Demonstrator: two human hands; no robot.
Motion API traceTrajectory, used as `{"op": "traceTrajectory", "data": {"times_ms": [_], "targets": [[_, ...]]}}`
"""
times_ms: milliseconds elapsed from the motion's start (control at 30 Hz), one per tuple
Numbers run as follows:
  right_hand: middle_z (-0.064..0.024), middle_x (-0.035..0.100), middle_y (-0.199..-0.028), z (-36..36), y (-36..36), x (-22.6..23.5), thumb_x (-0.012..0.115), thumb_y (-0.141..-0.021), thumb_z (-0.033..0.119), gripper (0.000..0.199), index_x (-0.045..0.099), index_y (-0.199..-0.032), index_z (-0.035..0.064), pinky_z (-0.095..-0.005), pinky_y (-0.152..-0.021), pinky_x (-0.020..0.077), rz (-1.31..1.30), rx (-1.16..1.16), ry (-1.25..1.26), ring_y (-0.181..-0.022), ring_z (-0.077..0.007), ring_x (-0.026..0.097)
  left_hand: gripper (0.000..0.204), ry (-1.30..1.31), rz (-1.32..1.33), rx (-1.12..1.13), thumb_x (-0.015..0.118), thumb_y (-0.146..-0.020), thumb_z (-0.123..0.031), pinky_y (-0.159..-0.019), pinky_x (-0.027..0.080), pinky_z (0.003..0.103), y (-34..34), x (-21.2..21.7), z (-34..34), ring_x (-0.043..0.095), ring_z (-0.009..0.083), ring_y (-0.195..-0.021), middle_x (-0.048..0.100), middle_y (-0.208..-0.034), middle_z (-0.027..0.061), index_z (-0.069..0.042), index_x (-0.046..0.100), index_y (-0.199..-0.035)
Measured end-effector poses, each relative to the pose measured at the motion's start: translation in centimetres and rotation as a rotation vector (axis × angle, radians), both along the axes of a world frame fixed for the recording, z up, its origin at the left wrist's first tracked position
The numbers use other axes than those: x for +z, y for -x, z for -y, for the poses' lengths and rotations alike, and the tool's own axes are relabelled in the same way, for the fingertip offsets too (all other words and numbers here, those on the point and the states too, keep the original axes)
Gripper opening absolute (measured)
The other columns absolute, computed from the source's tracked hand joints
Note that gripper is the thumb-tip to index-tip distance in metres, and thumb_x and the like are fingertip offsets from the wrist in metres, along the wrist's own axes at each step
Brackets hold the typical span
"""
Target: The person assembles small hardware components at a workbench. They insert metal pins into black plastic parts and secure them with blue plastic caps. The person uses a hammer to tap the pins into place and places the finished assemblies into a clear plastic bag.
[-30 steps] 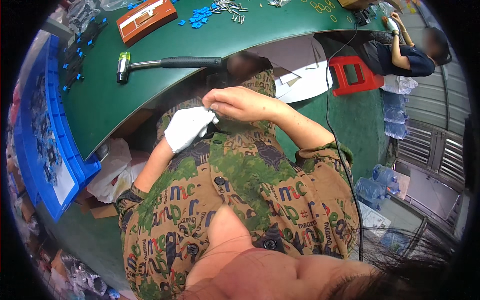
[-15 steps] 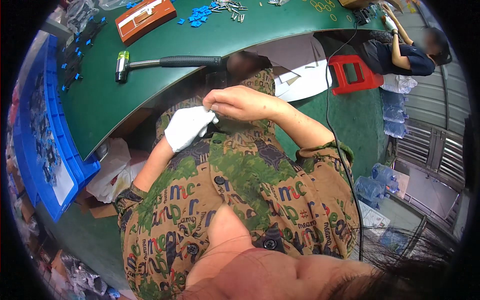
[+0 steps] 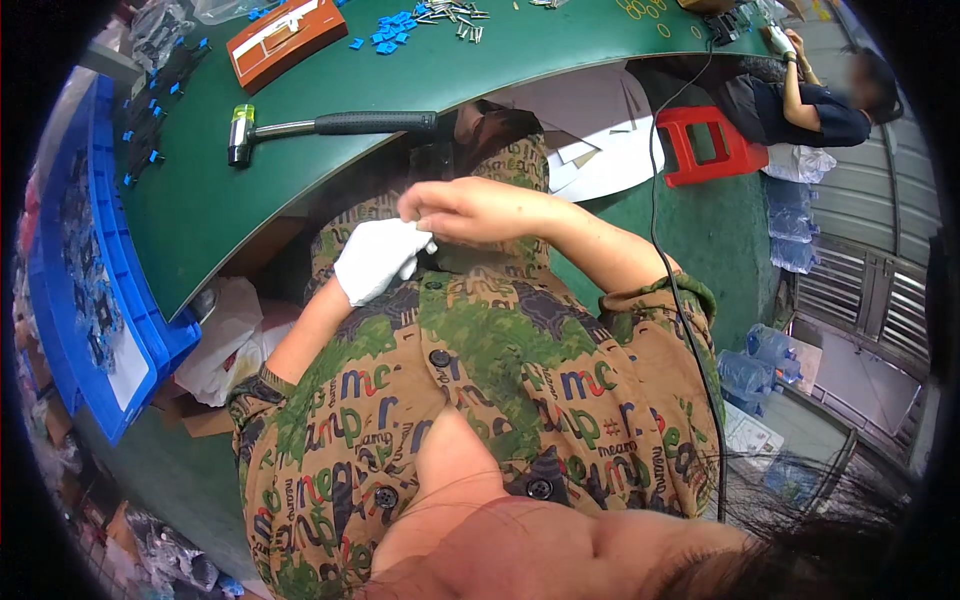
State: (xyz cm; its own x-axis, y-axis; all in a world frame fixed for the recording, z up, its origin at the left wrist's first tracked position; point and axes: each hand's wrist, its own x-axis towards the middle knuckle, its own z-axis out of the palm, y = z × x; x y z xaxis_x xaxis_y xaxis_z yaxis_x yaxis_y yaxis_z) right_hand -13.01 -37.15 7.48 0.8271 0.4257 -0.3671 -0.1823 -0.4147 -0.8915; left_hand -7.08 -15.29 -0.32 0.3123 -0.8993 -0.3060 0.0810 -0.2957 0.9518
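Observation:
My left hand (image 3: 378, 258) wears a white glove and is held in front of my lap, below the edge of the green table (image 3: 200, 210). My bare right hand (image 3: 470, 208) meets it, its fingers pinching the glove's fingertips. Both hands hover over my patterned green and brown shirt (image 3: 480, 380). Neither hand holds a tool.
A hammer (image 3: 320, 126) with a black grip lies on the table near the edge. Beyond it are an orange box (image 3: 285, 28), blue clips (image 3: 390, 30) and metal pins (image 3: 450, 14). A blue bin (image 3: 90, 290) stands at left. Another person (image 3: 800, 100) sits by a red stool (image 3: 710, 145).

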Motion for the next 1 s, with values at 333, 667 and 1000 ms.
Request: {"op": "traceTrajectory", "data": {"times_ms": [333, 667, 1000], "targets": [[0.0046, 0.054, -0.082, -0.8, -0.2, -1.1, 0.070, -0.099, 0.024, 0.066, 0.036, -0.155, 0.0136, -0.0212, -0.058, 0.0391, -0.435, -0.104, -0.448, -0.068, -0.0036, 0.048, 0.039, 0.080, -0.364, 0.004, 0.057, -0.103, -0.035, -0.072, 0.049, 0.027, -1.9, 2.0, -0.8, 0.063, 0.0115, -0.073, 0.071, -0.084, 0.0029, 0.000, 0.074, -0.102], [-0.0075, 0.071, -0.108, 8.2, -7.3, 2.7, 0.065, -0.096, 0.022, 0.020, 0.072, -0.112, 0.0112, -0.0455, -0.092, 0.0503, 0.857, -0.347, 0.808, -0.106, -0.0278, 0.066, 0.077, 0.347, -0.463, 0.098, 0.075, -0.091, -0.028, -0.099, 0.048, 0.033, -5.5, 2.5, -3.5, 0.066, 0.0197, -0.104, 0.068, -0.113, 0.0118, 0.004, 0.041, -0.152], [-0.0055, 0.063, -0.135, 9.0, -8.0, -0.6, 0.068, -0.095, 0.031, 0.024, 0.074, -0.113, 0.0170, -0.0653, -0.117, 0.0276, 0.991, -0.343, 1.255, -0.142, -0.0301, 0.045, 0.050, 0.276, -0.477, 0.307, 0.061, -0.093, -0.014, -0.087, 0.047, 0.028, -2.9, 1.4, -1.7, 0.059, 0.0136, -0.085, 0.063, -0.092, 0.0043, 0.007, 0.055, -0.139]]}}
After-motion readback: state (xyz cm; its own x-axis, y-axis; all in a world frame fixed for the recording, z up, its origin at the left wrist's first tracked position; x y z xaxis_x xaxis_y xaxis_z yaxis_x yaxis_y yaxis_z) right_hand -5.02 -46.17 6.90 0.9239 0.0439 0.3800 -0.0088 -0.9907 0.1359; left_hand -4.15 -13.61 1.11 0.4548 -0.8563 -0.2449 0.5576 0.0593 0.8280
